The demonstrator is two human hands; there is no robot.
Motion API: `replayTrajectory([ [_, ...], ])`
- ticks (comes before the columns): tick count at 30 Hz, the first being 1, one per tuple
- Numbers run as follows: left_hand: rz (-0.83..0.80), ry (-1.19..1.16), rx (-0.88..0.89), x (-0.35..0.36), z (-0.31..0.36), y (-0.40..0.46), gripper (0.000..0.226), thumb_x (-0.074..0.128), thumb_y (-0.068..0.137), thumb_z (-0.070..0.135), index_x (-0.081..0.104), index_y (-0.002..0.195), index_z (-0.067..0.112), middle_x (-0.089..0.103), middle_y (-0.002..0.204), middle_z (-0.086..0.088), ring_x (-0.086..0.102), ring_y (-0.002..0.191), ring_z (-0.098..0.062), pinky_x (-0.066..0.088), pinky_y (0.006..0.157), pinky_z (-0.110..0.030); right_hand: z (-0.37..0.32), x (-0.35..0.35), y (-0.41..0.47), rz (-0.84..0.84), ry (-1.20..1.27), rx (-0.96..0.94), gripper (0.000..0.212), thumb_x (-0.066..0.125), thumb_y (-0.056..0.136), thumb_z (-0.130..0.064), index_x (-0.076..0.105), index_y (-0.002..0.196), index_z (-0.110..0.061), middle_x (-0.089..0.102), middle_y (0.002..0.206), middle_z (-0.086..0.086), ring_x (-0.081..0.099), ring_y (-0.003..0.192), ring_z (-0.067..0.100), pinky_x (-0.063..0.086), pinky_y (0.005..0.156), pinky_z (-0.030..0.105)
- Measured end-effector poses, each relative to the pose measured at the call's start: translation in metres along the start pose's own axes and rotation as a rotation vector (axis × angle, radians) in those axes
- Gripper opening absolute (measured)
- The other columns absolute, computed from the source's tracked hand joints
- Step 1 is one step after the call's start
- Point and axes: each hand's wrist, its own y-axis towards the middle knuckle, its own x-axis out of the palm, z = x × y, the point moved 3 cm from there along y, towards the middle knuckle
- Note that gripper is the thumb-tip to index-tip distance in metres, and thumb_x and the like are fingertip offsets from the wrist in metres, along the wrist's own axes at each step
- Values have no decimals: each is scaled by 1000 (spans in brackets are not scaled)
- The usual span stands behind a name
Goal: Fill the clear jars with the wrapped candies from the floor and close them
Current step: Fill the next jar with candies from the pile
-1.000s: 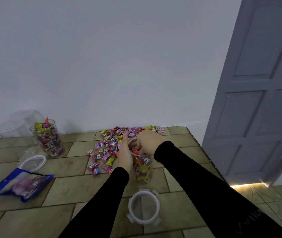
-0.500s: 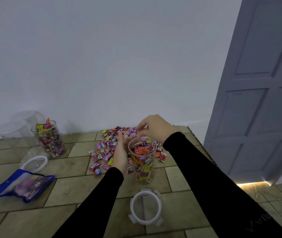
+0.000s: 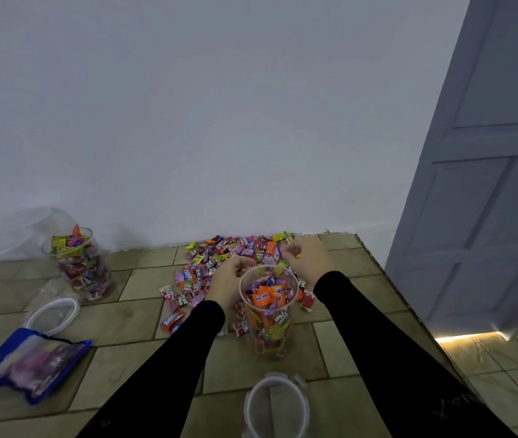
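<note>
Loose clip lid (image 3: 276,406): flat on floor tiles, nearest, likely parked for closing. Open clear jar (image 3: 269,311): upright, nearly full, mouth free for loading. Left hand (image 3: 226,283): beside jar rim, fingers curled on candies. Right hand (image 3: 305,255): fingers curled into candy pile (image 3: 219,263), apparently gathering. Second filled jar (image 3: 82,263): far left, lidless, its lid (image 3: 52,312) close by.

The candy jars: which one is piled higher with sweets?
The left jar by the wall: its candies heap above the rim. In the jar between the hands, they sit below the rim.
</note>
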Motion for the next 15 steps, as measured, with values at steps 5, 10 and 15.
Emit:
replayTrajectory([
  [5,-70,294,78,7,-11,39,33,64,90,39,60,117,20,52,128,-1,50,117,-16,44,102,-41,21,22,32,-48,-106,53,25,58,93,-17,66,114,-6,63,123,10,57,112,23,43,95,31],
  [10,-151,569,151,19,-12,82,40,53,96,35,52,132,18,43,138,0,37,129,-17,30,110,-33,50,38,68,-95,-315,66,37,54,96,-28,51,130,-15,40,137,10,42,126,27,39,103,36],
  [15,-249,739,178,37,-17,121,56,51,96,42,37,146,21,28,154,-3,26,140,-29,24,115,-44,65,42,108,-72,-410,66,50,48,98,-33,37,143,-13,25,150,16,26,138,34,28,111,40],
])
